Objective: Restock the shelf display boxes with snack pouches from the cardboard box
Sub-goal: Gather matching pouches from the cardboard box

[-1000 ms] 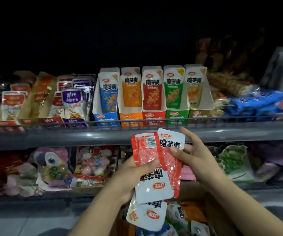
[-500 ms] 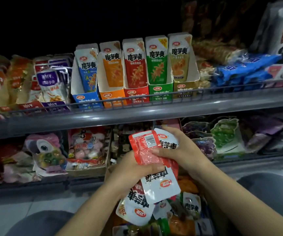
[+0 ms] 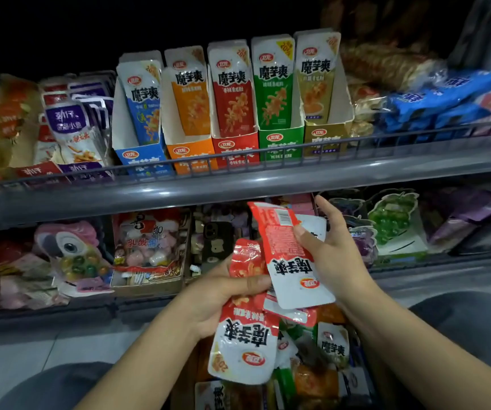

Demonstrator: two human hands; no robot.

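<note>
Red and white snack pouches are sitting in both hands, just below the grey shelf rail (image 3: 238, 184). The left hand (image 3: 223, 297) is gripping one red pouch (image 3: 244, 341) with its thumb curled over the front. That pouch is hanging long-ways down, with its white end and logo pointing toward the floor and its writing upside down. The right hand (image 3: 336, 255) is pinching a second red pouch (image 3: 288, 258), thumb on the back side where the barcode is showing. This one is also standing long-ways, tilted a little, with its red end pointing up at the rail and its white end pointing down. The two pouches are touching and overlapping between the hands.

Under the hands, the cardboard box (image 3: 365, 377) is holding more loose pouches in orange, green and white.

Above the rail, five display boxes are standing in a row: blue (image 3: 143, 161), orange (image 3: 191, 152), red (image 3: 235, 149), green (image 3: 279, 143) and yellow (image 3: 327, 137). Each is holding upright pouches leaning back. The red display box is above the hands, a bit to the left. The thin wire fence along the rail is crossing the box fronts, and the space above the box tops is dark.
</note>
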